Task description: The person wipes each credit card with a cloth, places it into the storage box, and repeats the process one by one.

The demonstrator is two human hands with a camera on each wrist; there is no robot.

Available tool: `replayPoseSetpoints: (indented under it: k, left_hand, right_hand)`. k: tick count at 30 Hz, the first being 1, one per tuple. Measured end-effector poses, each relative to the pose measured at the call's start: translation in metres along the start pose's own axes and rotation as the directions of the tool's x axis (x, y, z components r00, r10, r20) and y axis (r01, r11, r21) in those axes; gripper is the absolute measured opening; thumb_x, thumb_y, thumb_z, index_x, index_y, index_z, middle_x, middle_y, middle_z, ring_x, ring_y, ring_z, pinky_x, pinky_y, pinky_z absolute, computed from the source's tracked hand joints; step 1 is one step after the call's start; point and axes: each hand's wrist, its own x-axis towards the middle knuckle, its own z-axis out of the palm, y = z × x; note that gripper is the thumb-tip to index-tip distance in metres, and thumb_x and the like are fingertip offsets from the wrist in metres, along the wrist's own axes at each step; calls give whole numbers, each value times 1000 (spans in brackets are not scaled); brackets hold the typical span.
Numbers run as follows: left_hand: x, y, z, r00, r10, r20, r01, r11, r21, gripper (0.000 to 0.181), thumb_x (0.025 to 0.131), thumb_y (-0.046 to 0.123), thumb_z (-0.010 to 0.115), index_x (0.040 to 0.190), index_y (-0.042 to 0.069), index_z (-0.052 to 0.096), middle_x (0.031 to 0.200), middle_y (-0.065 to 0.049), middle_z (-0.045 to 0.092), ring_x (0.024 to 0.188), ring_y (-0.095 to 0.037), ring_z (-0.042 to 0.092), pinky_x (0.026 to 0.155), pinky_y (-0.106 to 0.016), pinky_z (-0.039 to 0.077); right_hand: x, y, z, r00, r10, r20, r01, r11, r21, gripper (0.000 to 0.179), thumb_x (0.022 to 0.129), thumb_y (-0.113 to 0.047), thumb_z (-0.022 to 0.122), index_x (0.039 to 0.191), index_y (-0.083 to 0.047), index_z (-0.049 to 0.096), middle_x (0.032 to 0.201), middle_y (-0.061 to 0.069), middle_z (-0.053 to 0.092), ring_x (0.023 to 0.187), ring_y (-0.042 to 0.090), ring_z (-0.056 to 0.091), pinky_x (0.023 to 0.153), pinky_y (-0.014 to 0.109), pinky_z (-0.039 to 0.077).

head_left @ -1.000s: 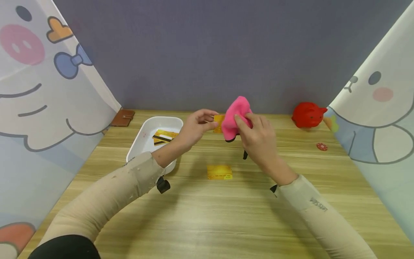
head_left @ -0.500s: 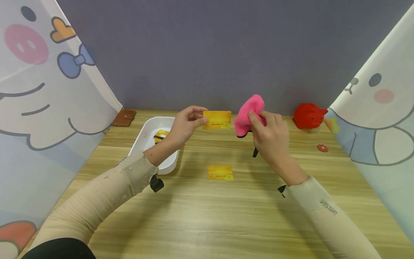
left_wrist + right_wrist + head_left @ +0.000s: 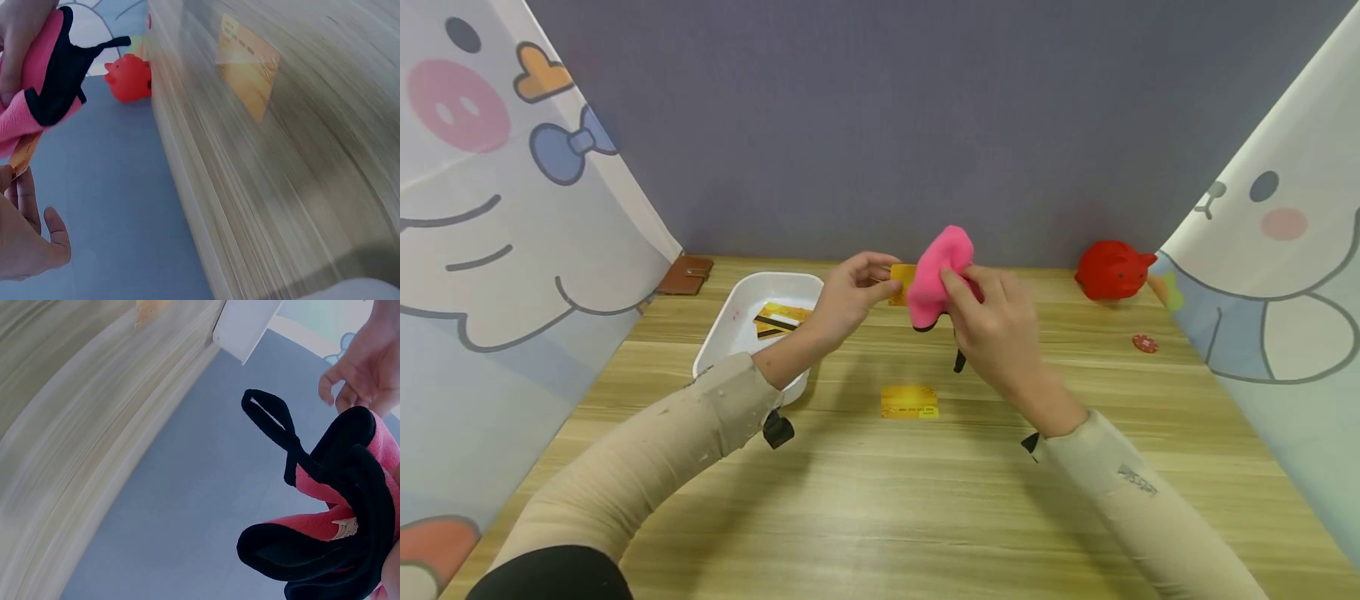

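Observation:
A yellow bank card (image 3: 900, 284) is pinched at its left end by my left hand (image 3: 850, 300), up above the back of the table. My right hand (image 3: 1000, 325) grips a bunched pink cloth (image 3: 936, 275) with black edging and a black loop. The cloth covers the card's right part; in the left wrist view a strip of the card (image 3: 25, 154) shows between fingers and cloth. The right wrist view shows the cloth's folds and black edging (image 3: 300, 550) close up. A second yellow card (image 3: 910, 402) lies flat on the table below the hands.
Left of my hands stands a white tray (image 3: 724, 335) with yellow cards (image 3: 780, 317) in it, partly behind my left forearm. A brown wallet (image 3: 685, 275) lies at the back left. To the right are a red piggy bank (image 3: 1114, 271) and a red poker chip (image 3: 1145, 343).
Half a second ago the hands were apart and the held card was fully visible. The hands have since come together, and the cloth covers the card's right part again.

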Motion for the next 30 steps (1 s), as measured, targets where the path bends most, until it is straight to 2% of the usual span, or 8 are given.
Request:
replayPoseSetpoints:
  k: [9,16,20,26,30]
  left_hand:
    - [1,2,5,1000,26,16,-26,1000,13,27,93,9,71,120,12,69,89,-1,68,85,-18,64,73,-26,47]
    - [0,0,4,999,14,40,-15,1000,20,28,91,11,74,119,12,69,89,-1,69,84,-17,64,74,-29,49]
    - [0,-1,-3,999,23,40,-24,1000,11,29,91,13,74,120,11,69,88,2,68,83,-17,64,77,-34,49]
    - [-2,-3,-21,999,44,17,-44,999,1,31,93,14,73,123,10,66,90,5,66,84,-22,61,75,-28,48]
    - [-2,-5,-33,999,44,-9,-43,999,7,28,94,14,71,122,9,68,96,5,67,88,-18,63,80,-27,52]
  right_hand:
    - [1,-4,4,999,0,38,1,1000,-27,19,92,-9,70,111,-8,71,102,17,68,89,35,63,72,47,53]
    - [-3,0,7,999,5,54,-3,999,-36,20,91,-7,71,110,-9,71,102,18,68,88,36,63,69,47,53]
    - [-6,8,9,998,30,50,-29,999,-28,19,91,-3,67,109,-8,70,101,20,68,89,38,64,71,47,55]
    - [-11,27,4,993,104,49,-102,994,-47,17,94,-5,62,109,-9,71,102,21,66,89,40,61,67,50,52]
    - [-14,36,-1,988,147,43,-145,988,-48,16,95,-8,63,109,-9,71,102,22,66,88,41,60,65,52,48]
